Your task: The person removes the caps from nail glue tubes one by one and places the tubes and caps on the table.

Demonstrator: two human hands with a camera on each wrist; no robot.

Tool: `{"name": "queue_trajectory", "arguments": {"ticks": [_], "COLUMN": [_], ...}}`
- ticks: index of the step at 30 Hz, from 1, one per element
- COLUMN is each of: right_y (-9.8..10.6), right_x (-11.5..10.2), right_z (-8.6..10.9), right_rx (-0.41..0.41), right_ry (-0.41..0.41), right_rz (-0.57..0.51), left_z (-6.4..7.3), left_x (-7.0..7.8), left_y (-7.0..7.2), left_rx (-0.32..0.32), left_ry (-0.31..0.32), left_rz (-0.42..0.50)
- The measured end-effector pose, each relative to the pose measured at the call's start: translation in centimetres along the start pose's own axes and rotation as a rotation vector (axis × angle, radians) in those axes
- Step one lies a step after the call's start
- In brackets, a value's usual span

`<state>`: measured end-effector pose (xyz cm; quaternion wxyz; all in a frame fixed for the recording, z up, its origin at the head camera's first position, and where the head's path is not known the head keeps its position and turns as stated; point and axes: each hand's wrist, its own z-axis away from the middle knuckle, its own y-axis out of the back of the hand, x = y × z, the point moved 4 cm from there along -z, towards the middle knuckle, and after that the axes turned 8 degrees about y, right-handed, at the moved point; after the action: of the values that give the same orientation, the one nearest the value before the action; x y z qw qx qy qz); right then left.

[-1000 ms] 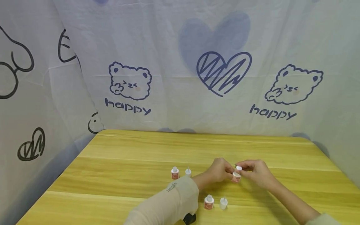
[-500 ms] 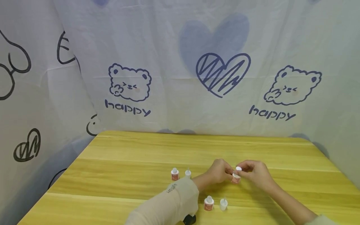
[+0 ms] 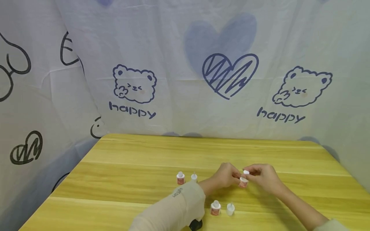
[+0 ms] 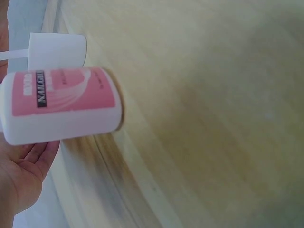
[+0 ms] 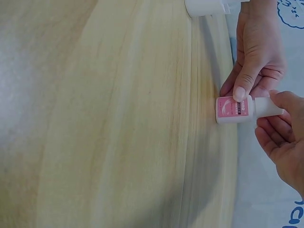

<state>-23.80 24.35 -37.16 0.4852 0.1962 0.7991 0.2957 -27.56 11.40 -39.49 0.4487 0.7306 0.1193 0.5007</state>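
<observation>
A small white nail glue bottle with a pink label stands on the table. My left hand grips its body between thumb and fingers. My right hand pinches the white cap at the top. In the right wrist view the cap sits on the neck of the bottle, in line with it. The left wrist view has another nail glue bottle close up, with a hand behind it.
An uncapped nail glue bottle stands nearer me, beside a loose cap with its thin stem up. Another uncapped bottle and loose cap stand at left, close to my left sleeve. A printed cloth hangs behind the table.
</observation>
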Motion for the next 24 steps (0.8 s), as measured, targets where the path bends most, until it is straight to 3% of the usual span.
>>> {"name": "queue_trajectory", "arguments": {"ticks": [16,24], "right_y": [0.12,0.05], "right_x": [-0.23,-0.03], "right_z": [-0.23,-0.15], "right_rx": [-0.064,-0.025], "right_ry": [0.060,0.010], "right_rz": [-0.042,-0.066], "left_z": [-0.28,-0.29], "left_x": [-0.07,-0.10], "left_y": [-0.02,0.03], "left_rx": [0.004,0.003], "left_ry": [0.004,0.000], "left_rz": [-0.003,-0.001]}}
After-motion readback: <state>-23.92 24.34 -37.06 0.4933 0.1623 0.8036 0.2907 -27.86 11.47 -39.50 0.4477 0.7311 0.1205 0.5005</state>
